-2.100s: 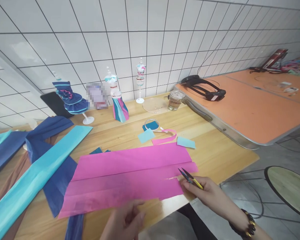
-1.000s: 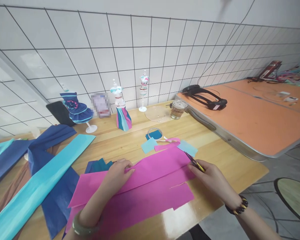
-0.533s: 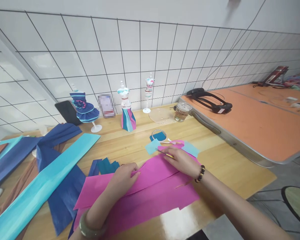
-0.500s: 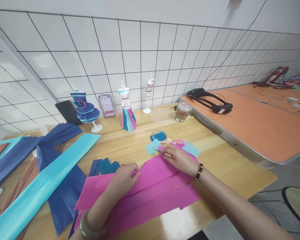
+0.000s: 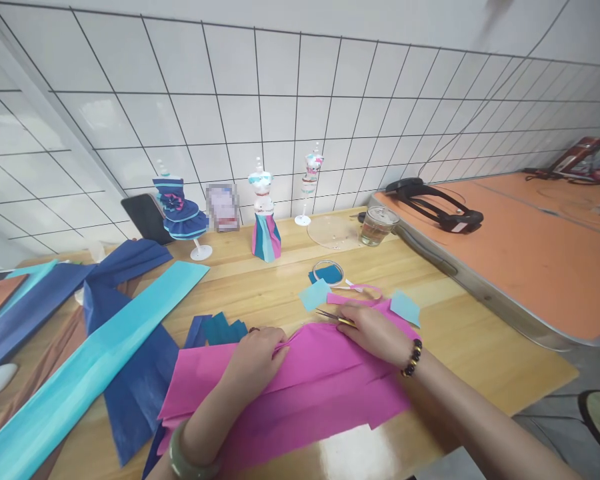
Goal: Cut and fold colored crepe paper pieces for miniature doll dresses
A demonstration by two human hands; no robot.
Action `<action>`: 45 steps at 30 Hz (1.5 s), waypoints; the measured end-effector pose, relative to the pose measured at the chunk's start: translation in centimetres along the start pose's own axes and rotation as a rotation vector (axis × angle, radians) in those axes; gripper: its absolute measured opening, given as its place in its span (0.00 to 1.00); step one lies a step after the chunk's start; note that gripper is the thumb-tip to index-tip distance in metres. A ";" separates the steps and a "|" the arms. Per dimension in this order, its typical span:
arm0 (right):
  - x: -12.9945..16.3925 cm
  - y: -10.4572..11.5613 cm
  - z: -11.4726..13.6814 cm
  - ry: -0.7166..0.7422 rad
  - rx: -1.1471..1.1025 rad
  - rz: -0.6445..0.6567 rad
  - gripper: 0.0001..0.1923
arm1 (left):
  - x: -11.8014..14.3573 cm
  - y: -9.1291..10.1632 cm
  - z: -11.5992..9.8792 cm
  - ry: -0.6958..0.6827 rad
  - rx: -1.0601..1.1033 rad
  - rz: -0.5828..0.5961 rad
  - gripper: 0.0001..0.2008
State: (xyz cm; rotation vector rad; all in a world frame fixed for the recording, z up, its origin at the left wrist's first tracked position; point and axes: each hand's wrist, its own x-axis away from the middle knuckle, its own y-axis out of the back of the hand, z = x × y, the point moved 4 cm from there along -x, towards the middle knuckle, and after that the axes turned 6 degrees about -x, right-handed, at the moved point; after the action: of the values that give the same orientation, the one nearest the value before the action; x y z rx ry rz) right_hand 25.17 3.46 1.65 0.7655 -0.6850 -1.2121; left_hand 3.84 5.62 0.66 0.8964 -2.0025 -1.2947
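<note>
A wide pink piece of fabric (image 5: 325,383) lies in layers in front of me. Its upper edge is pinched by my left hand (image 5: 260,357), fingers closed on a fold. My right hand (image 5: 377,331) rests on the fabric's right part, closed around small scissors (image 5: 347,322) with pointed blades facing left. How the fingers sit on the handles is partly hidden. Just past the scissors are a narrow pink strip (image 5: 341,299), a light blue square (image 5: 315,295) and a second light blue square (image 5: 405,308). Dark teal pieces (image 5: 223,328) lie beyond my left hand.
Three small dress forms stand at the back, one in a blue dress (image 5: 183,217). A glass (image 5: 377,225) and a ring-shaped roll (image 5: 329,272) are on the wooden table. Long turquoise (image 5: 95,353) and blue fabric (image 5: 130,387) cover the left. An orange table (image 5: 545,267) adjoins at right.
The view has shifted, so things appear farther right. My right hand has moved slightly right and down with the scissors over the pink fabric. My left hand keeps its pinch.
</note>
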 end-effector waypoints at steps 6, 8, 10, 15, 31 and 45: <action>1.4 0.4 0.4 -0.057 0.017 -0.034 0.09 | 0.0 0.4 -0.3 -0.029 -0.034 0.007 0.08; 1.8 0.6 0.4 -0.075 0.020 -0.040 0.08 | 0.1 0.6 -0.4 -0.038 -0.027 0.017 0.07; 2.1 0.7 0.4 -0.092 0.019 -0.046 0.08 | 0.2 0.9 -0.2 -0.041 -0.013 0.032 0.08; 2.0 1.0 0.3 -0.111 0.005 -0.068 0.10 | 0.9 2.6 1.5 0.008 0.028 0.048 0.08; -2.2 3.1 1.9 -0.052 -0.017 -0.358 0.10 | 2.4 5.9 8.9 0.215 0.156 0.016 0.10; -3.2 2.0 2.8 0.040 -0.235 -0.366 0.11 | 3.1 5.8 11.8 0.339 -0.060 -0.193 0.23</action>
State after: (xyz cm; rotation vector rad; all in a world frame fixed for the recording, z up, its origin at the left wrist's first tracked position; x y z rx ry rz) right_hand 23.35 6.56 4.71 0.7341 -0.3676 -1.5739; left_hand -8.33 11.20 2.22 1.2151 -1.6391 -1.2033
